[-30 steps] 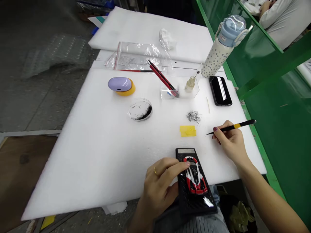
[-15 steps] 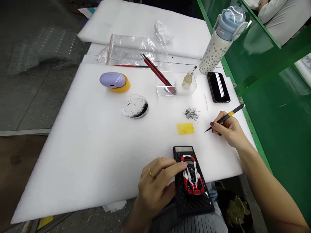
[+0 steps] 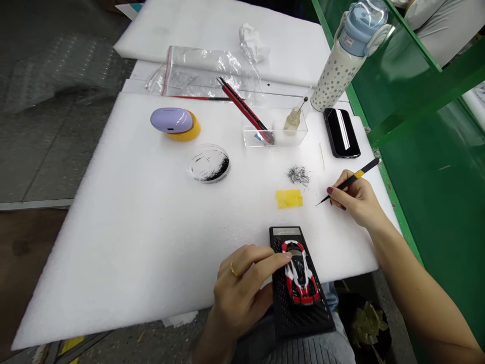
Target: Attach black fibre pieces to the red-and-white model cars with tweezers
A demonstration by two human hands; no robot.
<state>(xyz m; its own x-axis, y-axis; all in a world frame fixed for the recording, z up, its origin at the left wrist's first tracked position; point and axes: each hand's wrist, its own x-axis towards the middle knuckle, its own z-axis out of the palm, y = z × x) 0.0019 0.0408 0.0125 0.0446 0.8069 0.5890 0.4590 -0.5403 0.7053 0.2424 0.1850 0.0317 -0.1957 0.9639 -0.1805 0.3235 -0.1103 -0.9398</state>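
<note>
My left hand (image 3: 244, 288) grips the left side of a black textured display base (image 3: 284, 318) at the table's front edge. A red, white and black model car (image 3: 301, 275) sits on that base, and my index fingertip touches its front part. My right hand (image 3: 354, 199) is closed around slim black tweezers (image 3: 350, 182) with a yellow band. Their fine tip points down-left to the white surface, where a tiny dark strand shows near it. Close by are a loose pile of short black fibres (image 3: 298, 175) and a piece of yellow tape (image 3: 289, 198).
A round clear dish (image 3: 209, 163) holds more black fibres. Behind stand a clear tray (image 3: 252, 137) with red tweezers (image 3: 246, 112) and a small glass bottle (image 3: 292, 120). A phone (image 3: 342, 133), a dotted water bottle (image 3: 337, 71), a purple-and-yellow object (image 3: 172, 120) and a plastic bag (image 3: 204, 71) lie around.
The view has shifted slightly, so the table things sit a little higher in the picture. Both hands keep their holds, with hardly any movement.
</note>
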